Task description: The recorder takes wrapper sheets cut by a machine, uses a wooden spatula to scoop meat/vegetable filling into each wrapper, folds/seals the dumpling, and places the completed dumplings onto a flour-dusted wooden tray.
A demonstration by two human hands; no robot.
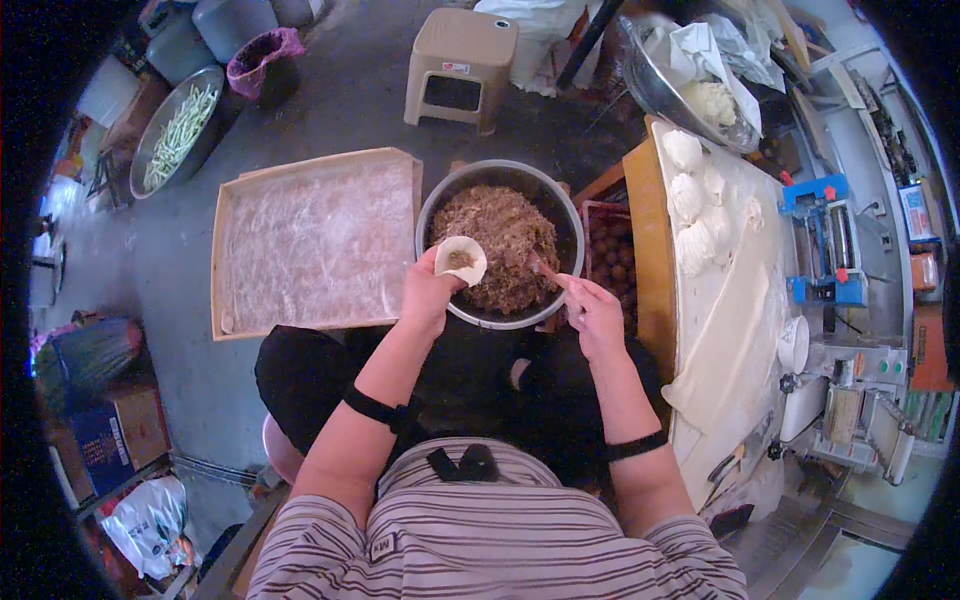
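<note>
My left hand (431, 289) holds a round dough wrapper (471, 247) with a little brown filling on it, over the left side of a metal bowl (576, 217). The bowl is filled with a brown minced filling (499, 214). In my right hand (596, 311) is the handle of a small reddish-brown stick or spatula (551, 275); its tip rests in the filling at the bowl's right side. Left of the bowl lies a floured shallow wooden tray (319, 240), with one small round piece (227, 323) in its near left corner.
On the right, a floured table (686, 337) holds dough lumps (686, 196), a long dough sheet (724, 322) and a blue-framed roller device (825, 240). Beyond stand a plastic stool (465, 45) and a large basin (645, 82). A bowl of green beans (180, 131) sits at the far left.
</note>
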